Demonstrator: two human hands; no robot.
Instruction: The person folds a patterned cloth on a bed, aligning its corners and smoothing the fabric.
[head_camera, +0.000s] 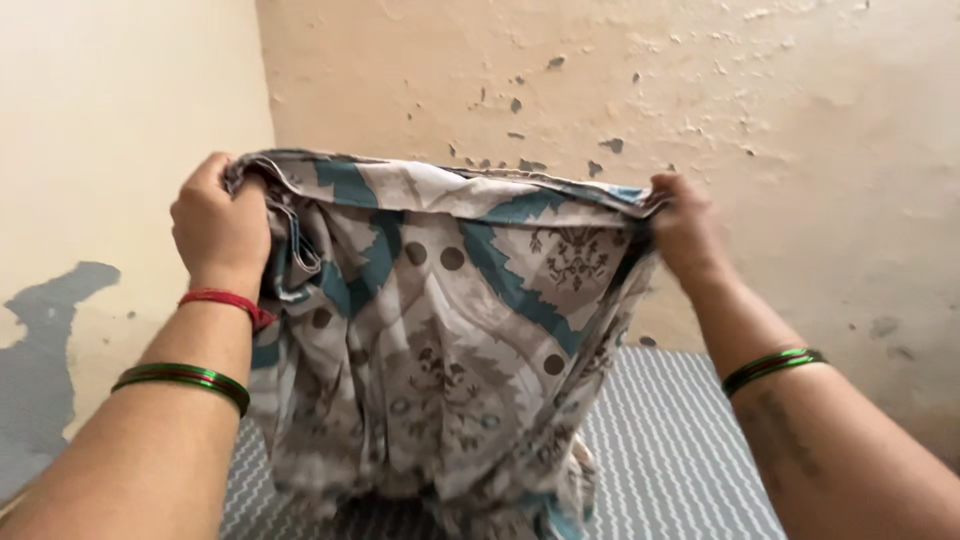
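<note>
Left hand (218, 228) fisted tight on the left top corner of the patterned cloth (440, 340); red thread and green bangles (182, 378) on that wrist. Cloth hangs between the hands, grey-beige with teal bands and brown dots, top edge folded over, lower part bunched onto the grey zigzag sheet (680, 440). Right hand (682, 232) pinching the right top corner, green bangles too. To do it well, judging by the sag: pull corners apart evenly, keep the top edge level, lift the hem off the sheet. Peeling wall (620, 90) behind.
</note>
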